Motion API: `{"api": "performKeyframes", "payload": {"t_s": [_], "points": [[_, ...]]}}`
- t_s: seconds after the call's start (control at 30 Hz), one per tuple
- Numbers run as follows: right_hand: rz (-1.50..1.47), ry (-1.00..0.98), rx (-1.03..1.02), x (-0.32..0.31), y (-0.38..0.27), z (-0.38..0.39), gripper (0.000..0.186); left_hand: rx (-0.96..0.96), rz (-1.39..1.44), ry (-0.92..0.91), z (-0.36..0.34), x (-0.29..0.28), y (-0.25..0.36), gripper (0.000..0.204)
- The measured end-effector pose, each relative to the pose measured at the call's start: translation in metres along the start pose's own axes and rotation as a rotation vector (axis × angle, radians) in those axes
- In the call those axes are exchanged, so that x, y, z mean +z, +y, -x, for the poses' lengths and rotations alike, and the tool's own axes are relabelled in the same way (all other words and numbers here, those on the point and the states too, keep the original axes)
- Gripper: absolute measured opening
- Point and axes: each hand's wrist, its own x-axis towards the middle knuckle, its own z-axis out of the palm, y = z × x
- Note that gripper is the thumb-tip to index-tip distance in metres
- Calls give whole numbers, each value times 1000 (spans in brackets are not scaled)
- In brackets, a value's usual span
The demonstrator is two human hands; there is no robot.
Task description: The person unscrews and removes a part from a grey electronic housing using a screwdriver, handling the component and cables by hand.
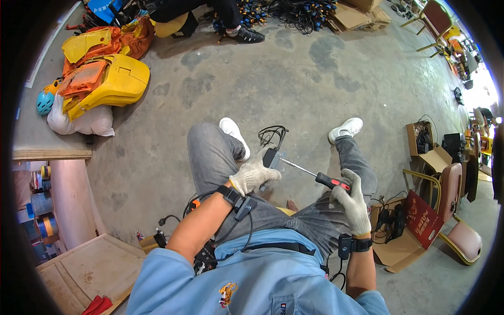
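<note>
Gripping a screwdriver (331, 181) by its handle, the right hand (353, 202) aims its shaft at a black block (269, 157) clasped in the left hand (254, 175). Right of the right hand, an open cardboard box (397, 255) holds black cables (386, 224); farther out, beyond that grip, a smaller carton (411, 138) contains dark cable (424, 135).

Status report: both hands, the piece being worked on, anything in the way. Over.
Left gloved hand gripping black block. Right gloved hand holding screwdriver, shaft toward block, contact unclear. Looped black cable just beyond block.
</note>
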Motion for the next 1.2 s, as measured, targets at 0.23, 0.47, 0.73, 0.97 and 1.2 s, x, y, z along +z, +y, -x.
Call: {"api": "performKeyframes", "payload": {"t_s": [0.23, 0.47, 0.73, 0.97, 1.2], "points": [[85, 37, -3, -4, 4, -8, 58, -8, 29, -18, 4, -1, 6, 104], [380, 62, -392, -13, 44, -15, 49, 20, -15, -14, 4, 0, 11, 99], [225, 7, -118, -8, 20, -12, 45, 28, 2, -1, 6, -2, 5, 99], [116, -42, -119, -4, 10, -12, 36, -55, -11, 2, 7, -2, 12, 79], [425, 14, -334, -9, 20, -10, 49, -10, -26, 15, 7, -2, 9, 81]]}}
